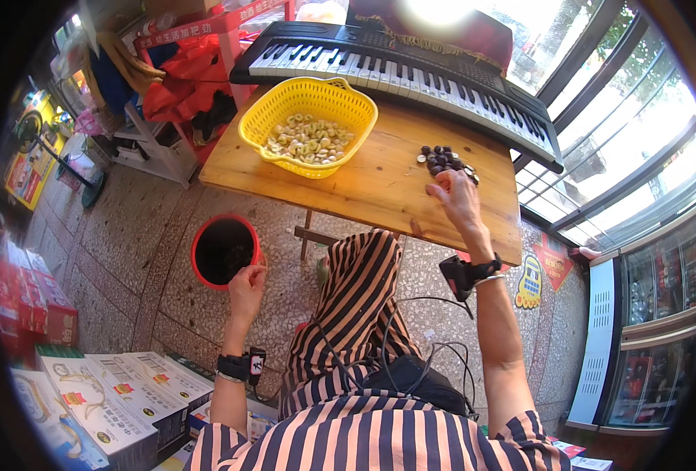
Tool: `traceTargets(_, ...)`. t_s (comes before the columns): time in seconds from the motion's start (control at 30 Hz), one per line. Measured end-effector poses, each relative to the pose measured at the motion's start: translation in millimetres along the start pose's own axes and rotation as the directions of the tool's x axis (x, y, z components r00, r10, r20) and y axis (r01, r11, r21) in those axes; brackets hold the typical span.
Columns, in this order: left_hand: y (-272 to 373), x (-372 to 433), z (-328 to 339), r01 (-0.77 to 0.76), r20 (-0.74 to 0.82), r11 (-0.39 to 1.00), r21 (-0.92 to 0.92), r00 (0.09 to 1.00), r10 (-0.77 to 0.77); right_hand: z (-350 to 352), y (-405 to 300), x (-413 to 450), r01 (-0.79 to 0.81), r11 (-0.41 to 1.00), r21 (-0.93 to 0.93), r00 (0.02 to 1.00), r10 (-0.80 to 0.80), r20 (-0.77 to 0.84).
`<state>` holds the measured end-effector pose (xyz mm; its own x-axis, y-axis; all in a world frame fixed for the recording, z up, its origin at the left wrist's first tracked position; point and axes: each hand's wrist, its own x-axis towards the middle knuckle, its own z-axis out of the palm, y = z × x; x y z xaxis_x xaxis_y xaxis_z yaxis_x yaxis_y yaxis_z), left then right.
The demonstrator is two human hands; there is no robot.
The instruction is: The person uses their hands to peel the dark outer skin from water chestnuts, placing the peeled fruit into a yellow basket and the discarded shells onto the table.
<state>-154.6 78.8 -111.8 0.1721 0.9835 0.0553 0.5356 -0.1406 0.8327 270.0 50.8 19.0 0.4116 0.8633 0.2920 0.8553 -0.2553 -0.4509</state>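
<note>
My right hand (pixel 457 197) is over the near edge of a small pile of dark round seeds or nuts (pixel 441 158) on the wooden table. Its fingers are curled, and whether they pinch a piece is hidden. A few pieces in the pile show pale faces. At the right rim of a red-rimmed bin (pixel 196 250) on the floor is my left hand (pixel 247 289), its fingertips drawn together; I cannot tell if anything is between them. Dark scraps (pixel 237 256) show inside the bin. A yellow plastic basket (pixel 348 106) on the table holds many pale, peeled pieces (pixel 312 140).
An electronic keyboard (pixel 406 73) spans the back of the wooden table (pixel 377 188). Stacked cartons (pixel 118 394) stand at lower left, a glass-fronted cabinet (pixel 654 359) at right. Black cables (pixel 386 341) hang over my striped lap. Red shelving (pixel 230 53) rises behind left.
</note>
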Motion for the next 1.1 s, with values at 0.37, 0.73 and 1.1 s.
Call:
traceTargets(0.37,90.5,-4.0,27.2,-0.238,0.125,0.969,-0.068,0.962,0.245,35.2,-2.1,-6.9,0.294,0.95,-0.108,0.926,-0.311,-0.213)
traceTargets(0.73,213.1,7.1,38.2,-0.309,0.187,0.81,-0.498,0.874,0.448,-18.5,-87.6,-64.8,-0.322,0.367,0.873,0.733,-0.486,0.475)
traceTargets(1.1,203.3,-16.5,38.6,-0.21,0.095,0.873,-0.439,0.956,0.278,11.8,-90.6,-97.7,-0.065,0.585,0.808,0.831,-0.417,0.369)
